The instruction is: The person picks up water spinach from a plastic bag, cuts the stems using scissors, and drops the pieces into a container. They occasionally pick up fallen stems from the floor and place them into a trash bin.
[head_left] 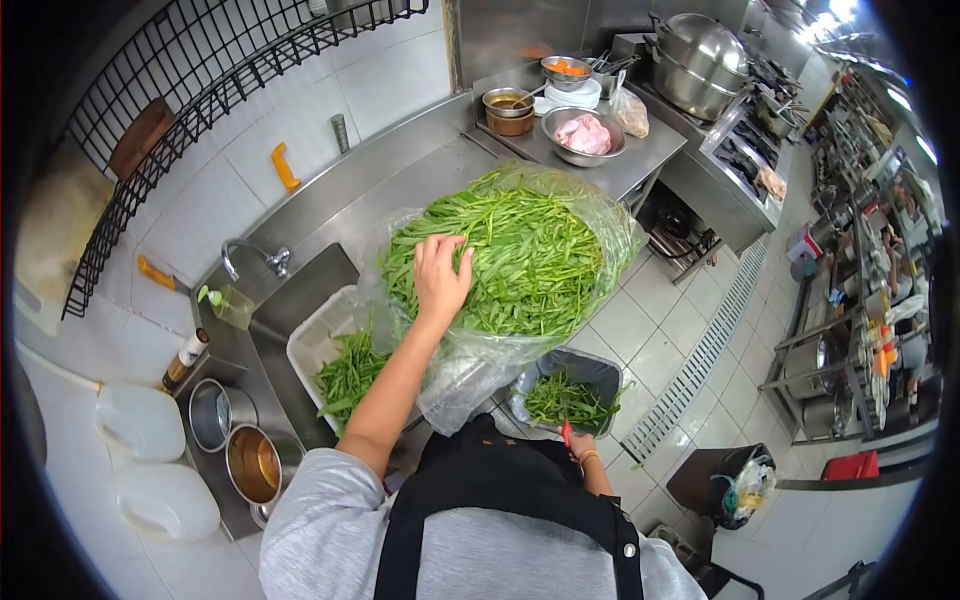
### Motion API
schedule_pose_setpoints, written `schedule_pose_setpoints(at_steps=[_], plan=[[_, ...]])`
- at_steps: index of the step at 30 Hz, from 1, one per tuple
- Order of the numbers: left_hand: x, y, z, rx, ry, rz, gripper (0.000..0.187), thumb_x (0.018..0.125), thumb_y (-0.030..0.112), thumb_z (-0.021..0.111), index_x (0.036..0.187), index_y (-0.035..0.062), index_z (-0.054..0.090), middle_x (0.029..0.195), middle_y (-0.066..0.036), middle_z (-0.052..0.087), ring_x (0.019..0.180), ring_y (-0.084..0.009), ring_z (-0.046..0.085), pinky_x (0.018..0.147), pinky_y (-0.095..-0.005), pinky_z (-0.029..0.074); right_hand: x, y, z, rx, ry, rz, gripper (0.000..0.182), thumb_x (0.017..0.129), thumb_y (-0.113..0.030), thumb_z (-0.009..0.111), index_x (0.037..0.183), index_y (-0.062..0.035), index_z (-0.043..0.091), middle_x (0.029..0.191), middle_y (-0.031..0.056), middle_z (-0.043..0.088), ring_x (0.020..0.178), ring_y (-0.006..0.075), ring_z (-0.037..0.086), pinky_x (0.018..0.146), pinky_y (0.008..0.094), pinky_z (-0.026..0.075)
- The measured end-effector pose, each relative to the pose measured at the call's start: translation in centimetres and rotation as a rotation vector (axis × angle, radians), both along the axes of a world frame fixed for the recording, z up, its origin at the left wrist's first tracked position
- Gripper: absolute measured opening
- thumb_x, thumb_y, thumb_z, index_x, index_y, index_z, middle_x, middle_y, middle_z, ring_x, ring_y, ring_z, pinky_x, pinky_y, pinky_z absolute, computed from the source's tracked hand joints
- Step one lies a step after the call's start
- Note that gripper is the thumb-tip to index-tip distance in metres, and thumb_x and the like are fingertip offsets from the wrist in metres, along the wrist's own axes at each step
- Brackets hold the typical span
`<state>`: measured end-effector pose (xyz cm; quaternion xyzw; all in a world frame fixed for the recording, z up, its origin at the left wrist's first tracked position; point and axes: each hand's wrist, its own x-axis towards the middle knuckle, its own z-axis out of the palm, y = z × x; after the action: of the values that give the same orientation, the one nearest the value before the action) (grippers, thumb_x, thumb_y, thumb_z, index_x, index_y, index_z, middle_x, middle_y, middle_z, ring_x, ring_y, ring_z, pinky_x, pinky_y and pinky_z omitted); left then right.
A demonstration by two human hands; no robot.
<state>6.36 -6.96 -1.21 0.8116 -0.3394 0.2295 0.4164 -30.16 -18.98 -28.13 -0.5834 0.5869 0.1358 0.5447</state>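
A big heap of long leafy greens (500, 250) fills an opened clear plastic bag (460, 375) on the steel counter. My left hand (442, 277) rests on the near left side of the heap, fingers apart and slightly bent, gripping nothing that I can see. Lower down on the right, my right hand (582, 450) is closed around red-handled scissors (567, 433), held over a lined grey bin (606, 375). Cut greens (560, 400) lie inside that bin. More greens (350, 375) sit in a white plastic basin (307, 340) in the sink, left of my forearm.
Behind the heap stand a steel bowl of raw meat (583, 135), stacked white plates (574, 94) and a large steamer pot (700, 65). A faucet (258, 259) and steel pots (258, 462) are at left. A trash bin (705, 483) stands on the floor at right.
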Motion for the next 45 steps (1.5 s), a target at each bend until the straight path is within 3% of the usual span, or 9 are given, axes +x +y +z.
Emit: schedule_pose_setpoints(at_steps=[8,10,12,16,19,22,27,30,45], plan=[[3.3,-1.5,-1.4,0.052,0.103,0.033,0.015,0.076,0.018,0.068,0.083,0.0075,0.059,0.078,-0.005,0.061,0.079,-0.0229,0.057,0.069,-0.0334,0.044,0.6,0.8,6.9,-0.173,-0.149,-0.073,0.053,0.072,-0.052,0.068,0.053,-0.0052,0.052,0.047,0.0013,0.048,0.041,0.0110,0.047,0.040,0.0253,0.036],[1.8,-1.4,0.4,-0.430,0.879,-0.363,0.010,0.081,0.014,0.066,0.081,0.0066,0.059,0.081,-0.004,0.062,0.076,-0.0135,0.059,0.057,-0.0250,0.044,1.2,1.5,9.6,-0.224,-0.411,-0.148,0.049,0.079,-0.044,0.066,0.052,-0.0068,0.048,0.047,-0.0019,0.046,0.042,0.0073,0.042,0.041,0.0242,0.032],[0.9,-1.7,1.8,-0.444,0.929,-0.416,0.010,0.083,0.013,0.064,0.083,0.0045,0.059,0.084,-0.003,0.062,0.070,-0.0083,0.059,0.051,-0.0206,0.043,1.5,1.6,11.0,-0.224,-0.530,-0.125,0.043,0.082,-0.038,0.064,0.055,-0.0085,0.048,0.051,-0.0024,0.046,0.042,0.0067,0.041,0.041,0.0232,0.033],[2.7,-3.7,0.8,-0.497,0.629,-0.500,0.015,0.078,0.013,0.069,0.088,0.0027,0.065,0.086,-0.006,0.064,0.070,-0.0121,0.061,0.057,-0.0242,0.048,3.0,1.8,14.0,-0.289,-0.631,-0.042,0.042,0.082,-0.032,0.066,0.054,-0.0097,0.044,0.052,-0.0061,0.042,0.049,0.0035,0.034,0.045,0.0219,0.027],[4.9,-3.7,-0.3,0.024,0.295,-0.270,0.019,0.074,0.023,0.071,0.085,0.0070,0.070,0.087,-0.009,0.066,0.071,-0.0156,0.062,0.068,-0.0287,0.049,3.4,1.9,14.8,-0.268,-0.642,-0.025,0.044,0.081,-0.031,0.067,0.053,-0.0084,0.042,0.052,-0.0062,0.040,0.050,0.0034,0.032,0.045,0.0224,0.027],[6.3,-3.8,0.4,0.101,0.582,-0.264,0.020,0.074,0.024,0.070,0.085,0.0073,0.070,0.089,-0.009,0.066,0.073,-0.0159,0.062,0.068,-0.0284,0.048,3.2,1.7,14.5,-0.271,-0.622,0.016,0.044,0.081,-0.031,0.068,0.053,-0.0064,0.044,0.052,-0.0056,0.041,0.050,0.0034,0.032,0.046,0.0225,0.028],[7.6,-4.4,0.3,-0.063,0.296,-0.105,0.024,0.065,0.018,0.079,0.076,0.0059,0.061,0.060,0.001,0.054,0.055,-0.0106,0.050,0.056,-0.0239,0.042,3.0,1.6,14.0,-0.259,-0.610,0.076,0.043,0.080,-0.033,0.068,0.055,-0.0052,0.046,0.053,-0.0053,0.041,0.051,0.0039,0.033,0.046,0.0227,0.029],[8.3,-3.6,0.1,0.086,0.555,-0.063,0.023,0.068,0.022,0.077,0.074,0.0053,0.061,0.070,-0.002,0.056,0.057,-0.0125,0.049,0.055,-0.0244,0.041,3.4,1.5,14.7,-0.285,-0.579,0.131,0.043,0.079,-0.034,0.069,0.056,-0.0050,0.047,0.053,-0.0052,0.041,0.052,0.0041,0.033,0.047,0.0229,0.029],[3.7,-2.8,-2.5,0.198,0.257,-0.271,0.013,0.075,0.017,0.067,0.081,0.0068,0.061,0.085,-0.006,0.063,0.087,-0.0269,0.055,0.079,-0.0393,0.041,7.3,2.8,20.7,-0.038,-0.838,0.192,0.038,0.083,-0.028,0.065,0.059,-0.0068,0.046,0.055,-0.0075,0.040,0.053,0.0017,0.033,0.047,0.0211,0.027]])
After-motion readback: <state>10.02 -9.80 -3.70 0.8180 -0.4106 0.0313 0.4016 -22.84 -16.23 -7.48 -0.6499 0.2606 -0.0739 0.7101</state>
